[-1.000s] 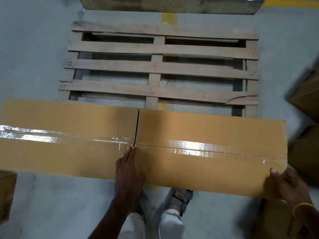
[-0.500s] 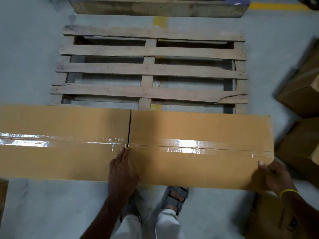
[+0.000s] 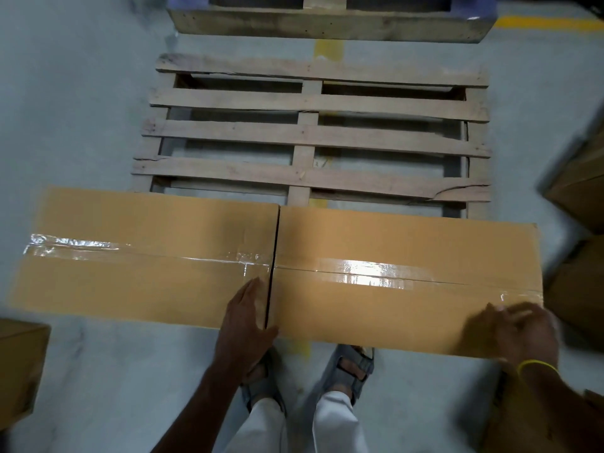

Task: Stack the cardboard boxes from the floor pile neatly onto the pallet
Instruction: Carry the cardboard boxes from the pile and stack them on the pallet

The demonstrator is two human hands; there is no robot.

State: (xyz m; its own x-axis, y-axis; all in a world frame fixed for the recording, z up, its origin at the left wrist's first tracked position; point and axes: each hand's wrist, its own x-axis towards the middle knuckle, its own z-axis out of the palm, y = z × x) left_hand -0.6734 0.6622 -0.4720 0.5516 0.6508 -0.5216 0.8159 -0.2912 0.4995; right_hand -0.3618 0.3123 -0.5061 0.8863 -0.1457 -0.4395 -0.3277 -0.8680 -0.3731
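Squaring up two boxes side by side across the lower middle of the frame, over the near edge of the pallet (image 3: 313, 132). Left box (image 3: 147, 253) and right box (image 3: 408, 250) parted by a thin dark gap (image 3: 274, 256), tape strips almost in line. Left hand (image 3: 245, 322) laid flat at the near end of that gap, fingers straight and close together, clasping nothing. Right hand (image 3: 516, 335) at the near right corner of the right box, smeared by blur; cannot tell whether curled round the corner or merely resting there. Share of the load on the slats versus overhanging toward the sandals (image 3: 353, 367) at bottom centre: hidden.

To do this well:
- Push low on the near faces with flat palms, not on the taped tops, sliding both boxes up the frame together.
- Close the gap first, then bring the near edges into one straight line.
- Mind the cracked slat (image 3: 457, 191) at centre right, probably a snag for a dragged corner.
- Check the left end, seemingly jutting past the pallet's left side, though perhaps only a trick of the wide lens.

Other boxes (image 3: 581, 178) waiting at the right edge and lower left corner; second pallet (image 3: 327, 24) along the top.
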